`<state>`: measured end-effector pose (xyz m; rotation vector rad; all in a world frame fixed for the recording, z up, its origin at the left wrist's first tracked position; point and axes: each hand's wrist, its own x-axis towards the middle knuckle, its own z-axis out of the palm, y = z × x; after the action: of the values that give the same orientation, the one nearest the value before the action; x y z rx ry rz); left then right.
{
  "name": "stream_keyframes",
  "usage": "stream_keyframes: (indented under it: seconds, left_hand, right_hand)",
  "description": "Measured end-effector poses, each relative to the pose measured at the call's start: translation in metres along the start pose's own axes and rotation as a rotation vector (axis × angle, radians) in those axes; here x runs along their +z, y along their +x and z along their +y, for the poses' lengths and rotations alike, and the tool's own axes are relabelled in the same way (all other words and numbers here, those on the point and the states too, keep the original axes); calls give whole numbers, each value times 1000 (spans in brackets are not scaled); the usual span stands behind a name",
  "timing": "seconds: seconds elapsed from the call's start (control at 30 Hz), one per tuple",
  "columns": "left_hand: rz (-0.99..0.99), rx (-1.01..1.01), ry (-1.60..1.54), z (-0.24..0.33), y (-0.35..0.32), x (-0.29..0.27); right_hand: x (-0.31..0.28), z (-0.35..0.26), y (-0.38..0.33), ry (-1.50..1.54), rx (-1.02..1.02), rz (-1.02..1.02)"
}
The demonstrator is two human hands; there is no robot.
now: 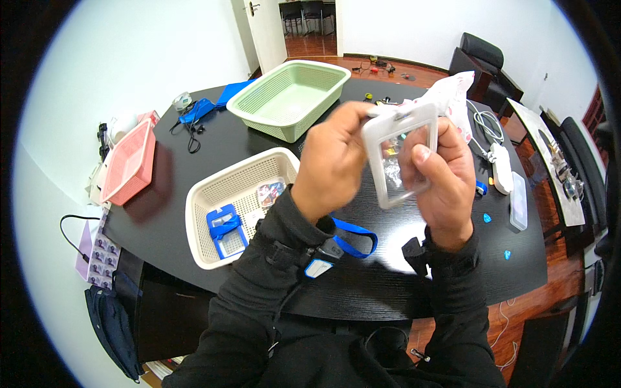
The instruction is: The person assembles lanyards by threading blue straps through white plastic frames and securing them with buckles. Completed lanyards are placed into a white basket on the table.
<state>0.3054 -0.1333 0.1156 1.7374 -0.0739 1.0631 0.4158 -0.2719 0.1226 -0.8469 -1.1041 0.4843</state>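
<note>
Table [375,294], dark wood-grain, carries perforated plastic: green basket [259,128] farther off, cream basket [189,216] nearer, presumably for easy reach. Left hand [331,165] has fingers closed at the top-left corner of white badge holder [377,169], clear-windowed, rectangular, above table; right hand [447,184] grips its right side, likely steadying it.

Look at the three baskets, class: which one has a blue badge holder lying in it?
The cream basket, with the blue badge holder inside; the green basket and pink basket show none.
</note>
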Motion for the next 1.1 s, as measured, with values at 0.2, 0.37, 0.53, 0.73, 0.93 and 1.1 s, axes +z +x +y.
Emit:
stream_keyframes:
  seconds: [0.2, 0.37, 0.53, 0.73, 0.93, 1.1]
  left_hand:
    - [131, -37, -80, 18, -1, -21]
    - [-29, 209, 128, 20, -3, -10]
    - [1, -54, -5, 13, -5, 6]
    - [29, -86, 27, -1, -2, 2]
    - [56, 72, -160, -7, 0, 12]
    - [-18, 29, -245, -1, -7, 12]
  right_hand:
    - [-14, -5, 4, -720, -161, 66]
    - [-12, 2, 3, -637, -250, 167]
    - [-12, 2, 0, -640, -353, 198]
    - [-6, 12, -2, -589, -492, 138]
    - [-5, 17, -3, -498, -487, 52]
    - [-1, 19, -7, -399, -390, 78]
